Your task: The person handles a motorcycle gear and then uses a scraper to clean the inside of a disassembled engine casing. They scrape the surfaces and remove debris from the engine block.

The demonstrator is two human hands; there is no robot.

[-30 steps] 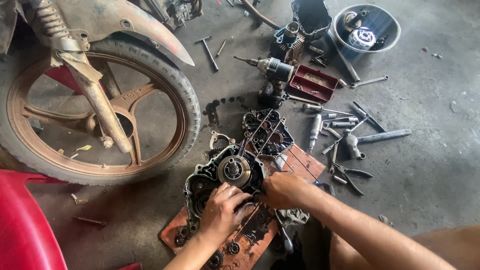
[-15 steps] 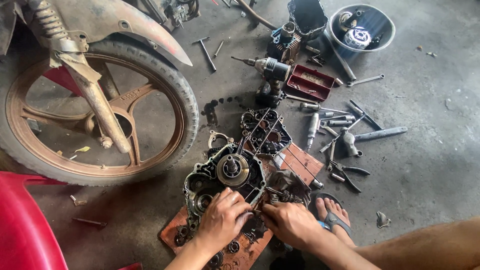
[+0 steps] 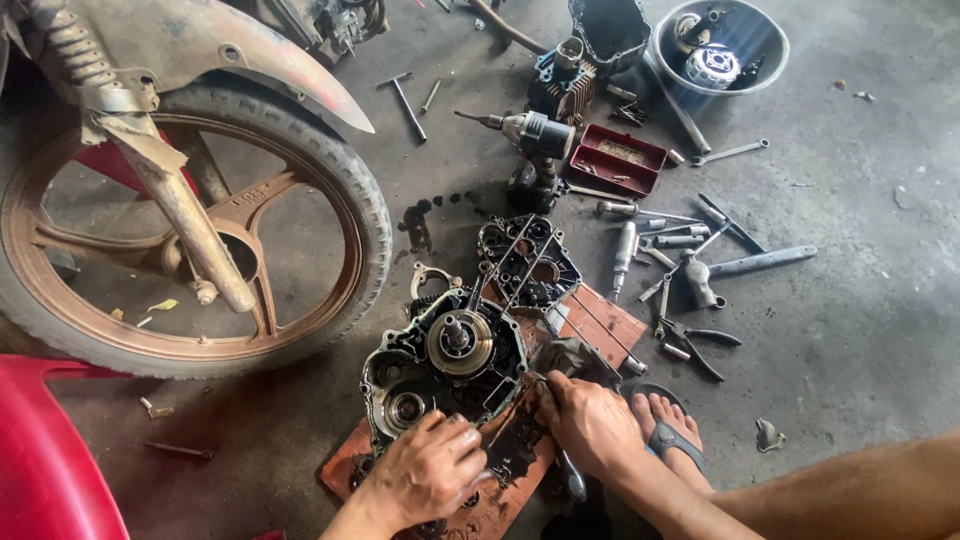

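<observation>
A greasy engine crankcase half (image 3: 445, 365) lies on an oily wooden board (image 3: 500, 480) on the concrete floor. My left hand (image 3: 430, 470) rests with curled fingers on the case's near edge. My right hand (image 3: 590, 420) presses at the case's right side, next to a dark rag (image 3: 575, 357), and a metal tool shaft (image 3: 572, 480) pokes out beneath it. A second crankcase half (image 3: 528, 260) lies just beyond. My sandalled foot (image 3: 670, 430) is right of the board.
A motorcycle rear wheel (image 3: 190, 220) stands at left, a red plastic seat (image 3: 45, 450) at the lower left. Wrenches, sockets and pliers (image 3: 700, 345) are scattered at right. A red tray (image 3: 620, 160), an impact driver (image 3: 530, 130) and a metal bowl (image 3: 770, 45) lie farther back.
My right hand has slid down from the case's upper right edge to its lower right side. My foot has come into view. The left hand stays on the case.
</observation>
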